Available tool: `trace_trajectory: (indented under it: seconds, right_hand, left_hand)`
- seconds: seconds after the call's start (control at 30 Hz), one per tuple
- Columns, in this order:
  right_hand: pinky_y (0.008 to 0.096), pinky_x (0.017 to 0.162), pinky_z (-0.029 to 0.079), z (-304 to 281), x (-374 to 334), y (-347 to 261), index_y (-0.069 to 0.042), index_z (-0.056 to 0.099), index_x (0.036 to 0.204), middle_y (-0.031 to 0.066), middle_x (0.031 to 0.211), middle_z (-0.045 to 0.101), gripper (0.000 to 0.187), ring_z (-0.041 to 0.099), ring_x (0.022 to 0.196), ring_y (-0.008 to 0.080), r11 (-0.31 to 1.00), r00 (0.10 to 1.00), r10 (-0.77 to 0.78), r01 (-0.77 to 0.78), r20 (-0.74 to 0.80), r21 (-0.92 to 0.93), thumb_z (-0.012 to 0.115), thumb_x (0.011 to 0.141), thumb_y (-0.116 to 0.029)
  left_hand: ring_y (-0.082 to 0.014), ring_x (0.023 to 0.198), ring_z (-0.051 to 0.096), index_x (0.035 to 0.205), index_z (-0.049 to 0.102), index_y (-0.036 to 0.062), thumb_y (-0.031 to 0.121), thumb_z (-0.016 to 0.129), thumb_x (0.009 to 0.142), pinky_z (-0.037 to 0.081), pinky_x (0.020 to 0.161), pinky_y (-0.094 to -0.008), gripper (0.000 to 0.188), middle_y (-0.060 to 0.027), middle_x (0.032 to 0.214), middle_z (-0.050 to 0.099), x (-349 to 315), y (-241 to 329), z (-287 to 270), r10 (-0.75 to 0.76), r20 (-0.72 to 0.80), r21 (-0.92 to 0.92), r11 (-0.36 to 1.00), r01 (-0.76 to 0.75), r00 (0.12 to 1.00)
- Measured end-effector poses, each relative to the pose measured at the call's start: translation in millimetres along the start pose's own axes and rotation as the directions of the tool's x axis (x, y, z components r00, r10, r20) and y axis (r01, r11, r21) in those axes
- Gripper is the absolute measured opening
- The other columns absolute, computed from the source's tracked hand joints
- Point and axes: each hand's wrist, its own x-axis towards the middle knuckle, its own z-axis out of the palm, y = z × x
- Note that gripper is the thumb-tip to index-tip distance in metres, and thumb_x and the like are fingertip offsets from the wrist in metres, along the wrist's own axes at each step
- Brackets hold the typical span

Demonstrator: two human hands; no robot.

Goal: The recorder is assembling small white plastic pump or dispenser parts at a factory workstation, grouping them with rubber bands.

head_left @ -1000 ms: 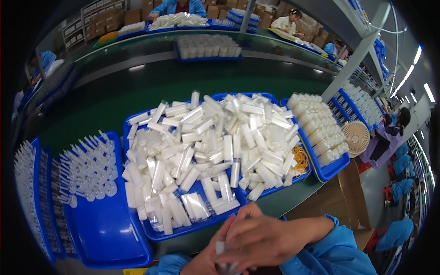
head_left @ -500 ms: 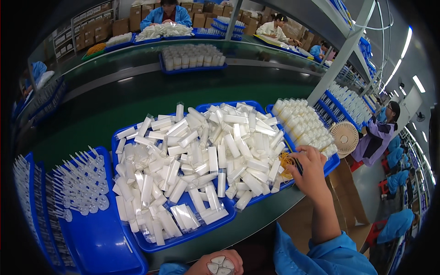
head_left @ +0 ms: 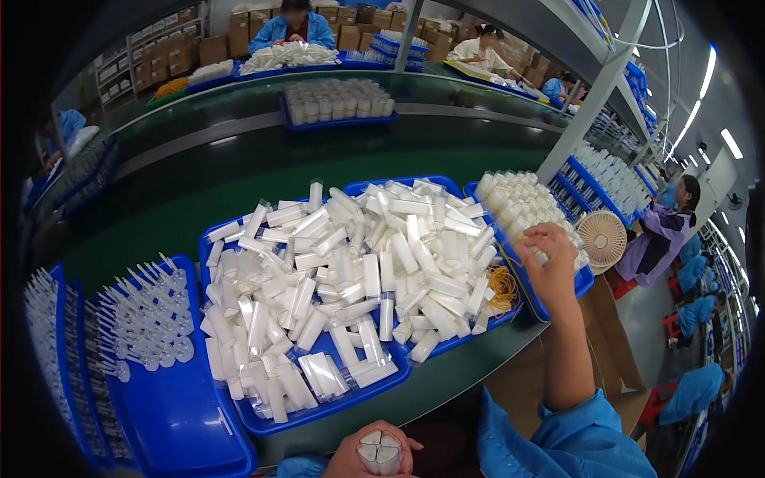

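Note:
In my left hand, low at the front, is a bundle of white wedge-shaped pieces, held with its ends facing up. My right hand is raised over the right-hand tray, thumb and fingertips pinched together on what looks like a thin yellow rubber band, hard to make out. Just left of that wrist, a heap of yellow rubber bands lies at the edge of the middle tray. White pieces in clear film are piled across two blue trays before me.
Banded white bundles fill the blue tray at right, beside a beige fan. At left, a blue tray carries clear stemmed parts. A grey post rises behind. Several people work beyond the green belt and along the right.
My right hand has lifted from the rubber bands, moving up and slightly right. My left hand has turned the bundle a little more upright.

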Motion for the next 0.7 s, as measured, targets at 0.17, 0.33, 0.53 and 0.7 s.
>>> trace_trajectory:
  seconds: [0.17, 0.33, 0.53, 0.7]
  right_hand:
    - [0.0308, 0.083, 0.04, -14, 11, -42, -0.003, 0.062, 0.078, 0.0103, 0.097, 0.056, 0.005, 0.054, 0.093, 0.0224, 0.886, 0.997, 0.013, -0.049, 0.08, 0.46, 0.063, 0.073, -0.005]
    - [0.0305, 0.084, 0.039, -19, -13, -106, -0.004, 0.061, 0.082, 0.0093, 0.099, 0.052, 0.006, 0.051, 0.094, 0.0202, 0.551, 0.855, -0.297, -0.21, 0.425, 0.808, 0.063, 0.076, -0.005]
    - [0.0305, 0.081, 0.038, -4, -43, -135, -0.003, 0.058, 0.082, 0.0079, 0.095, 0.049, 0.008, 0.049, 0.088, 0.0183, 0.366, 0.691, -0.481, -0.402, 0.54, 0.84, 0.061, 0.082, -0.011]
    - [0.0357, 0.074, 0.036, 9, -61, -132, -0.007, 0.045, 0.076, 0.0079, 0.081, 0.048, 0.03, 0.046, 0.074, 0.0151, -0.485, 0.561, -0.609, -0.823, 0.561, 0.296, 0.042, 0.091, -0.034]
  left_hand:
    - [-0.0129, 0.058, 0.054, 0.083, 0.049, 0.0042, 0.003, 0.068, 0.073, 0.044, 0.084, -0.0396, 0.021, -0.0028, 0.065, 0.053, 2, 4, 6, -0.017, -0.175, 0.078, 0.996, 0.031, 0.984]
    - [-0.0148, 0.059, 0.054, 0.083, 0.049, 0.0043, 0.001, 0.064, 0.075, 0.045, 0.083, -0.0413, 0.017, -0.0072, 0.077, 0.052, 5, 2, 6, 0.227, -0.334, 0.061, 0.974, -0.22, 0.915]
    - [-0.0176, 0.059, 0.058, 0.087, 0.049, 0.0056, 0.005, 0.068, 0.074, 0.044, 0.085, -0.0406, 0.024, -0.0125, 0.086, 0.055, 5, 9, 5, 0.233, -0.266, -0.183, 0.941, -0.286, 0.936]
    - [-0.0182, 0.056, 0.057, 0.073, 0.055, 0.0048, -0.001, 0.072, 0.065, 0.044, 0.082, -0.0394, 0.02, -0.0078, 0.067, 0.054, 3, 17, -12, 0.256, 0.288, -0.45, 0.887, -0.105, 0.923]
